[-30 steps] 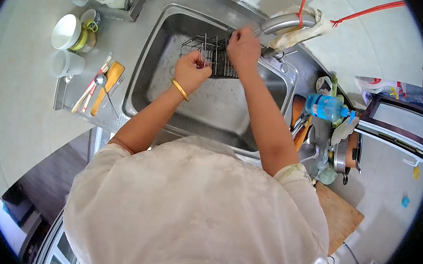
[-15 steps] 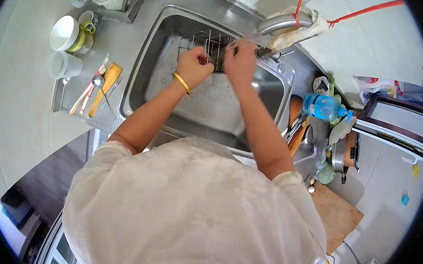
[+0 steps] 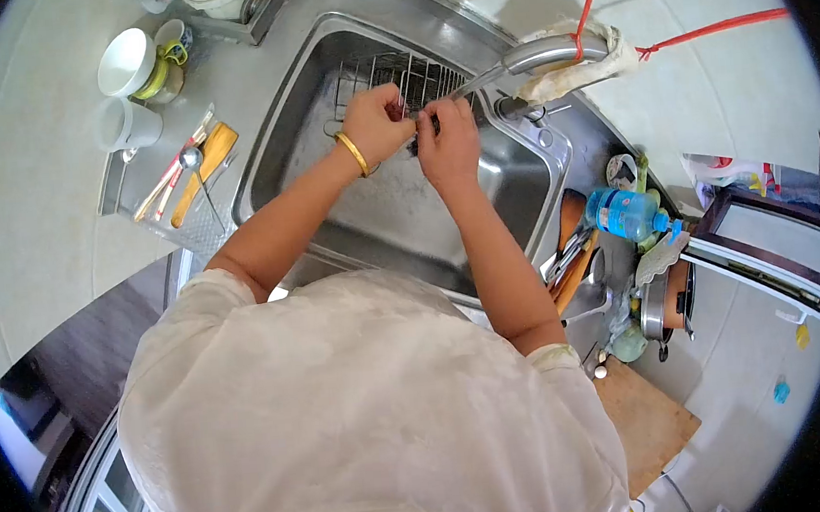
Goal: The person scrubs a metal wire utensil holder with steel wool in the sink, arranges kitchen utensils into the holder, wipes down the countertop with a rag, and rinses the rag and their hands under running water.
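A wire rack [image 3: 354, 75] lies in the steel sink [image 3: 348, 208], partly hidden behind my hands. My left hand [image 3: 378, 126], with a gold bangle at the wrist, is closed over the rack's near side, and something dark red shows at its fingers. Right beside it, my right hand [image 3: 449, 141] has its fingers bent together around something dark and small. What either hand holds is too hidden to name. Water runs from the faucet [image 3: 553, 51] down toward my right hand.
Bowls [image 3: 125, 63], a white cup [image 3: 130, 124], a wooden spatula [image 3: 204, 173] and a ladle [image 3: 191, 160] stand or lie on the left counter. At the right are a blue bottle [image 3: 626, 213], a pot [image 3: 657, 302] and a cutting board [image 3: 644, 420]. Red cords hold the faucet.
My right hand has moved down and left, away from the faucet, to beside my left hand. The rack has shifted and tilted slightly. The water stream now shows clearly.
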{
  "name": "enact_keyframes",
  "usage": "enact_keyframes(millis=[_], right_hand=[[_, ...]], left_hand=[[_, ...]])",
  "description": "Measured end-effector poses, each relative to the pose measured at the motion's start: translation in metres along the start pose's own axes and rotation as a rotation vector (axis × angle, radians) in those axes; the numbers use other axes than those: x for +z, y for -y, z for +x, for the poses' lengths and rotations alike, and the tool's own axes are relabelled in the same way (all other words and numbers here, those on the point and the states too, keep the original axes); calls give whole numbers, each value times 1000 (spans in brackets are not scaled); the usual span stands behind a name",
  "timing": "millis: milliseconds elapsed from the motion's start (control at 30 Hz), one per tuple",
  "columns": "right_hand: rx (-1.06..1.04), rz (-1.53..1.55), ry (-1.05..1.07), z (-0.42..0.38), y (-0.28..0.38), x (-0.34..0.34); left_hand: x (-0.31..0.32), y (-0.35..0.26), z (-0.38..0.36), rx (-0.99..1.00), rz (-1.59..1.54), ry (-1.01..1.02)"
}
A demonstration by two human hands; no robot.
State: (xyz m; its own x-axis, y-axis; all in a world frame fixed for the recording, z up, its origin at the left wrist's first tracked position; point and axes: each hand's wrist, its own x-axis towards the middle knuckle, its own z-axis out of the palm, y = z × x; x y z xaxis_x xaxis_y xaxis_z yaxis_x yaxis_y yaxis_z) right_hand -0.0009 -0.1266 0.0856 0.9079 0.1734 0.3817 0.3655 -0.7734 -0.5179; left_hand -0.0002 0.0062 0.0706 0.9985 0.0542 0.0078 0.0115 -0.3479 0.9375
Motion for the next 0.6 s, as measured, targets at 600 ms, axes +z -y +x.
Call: enact_keyframes(millis=[600], right_hand=[[332, 116, -118, -6, -60, -32]], left_hand=[[-15, 17, -1, -74, -319, -96]])
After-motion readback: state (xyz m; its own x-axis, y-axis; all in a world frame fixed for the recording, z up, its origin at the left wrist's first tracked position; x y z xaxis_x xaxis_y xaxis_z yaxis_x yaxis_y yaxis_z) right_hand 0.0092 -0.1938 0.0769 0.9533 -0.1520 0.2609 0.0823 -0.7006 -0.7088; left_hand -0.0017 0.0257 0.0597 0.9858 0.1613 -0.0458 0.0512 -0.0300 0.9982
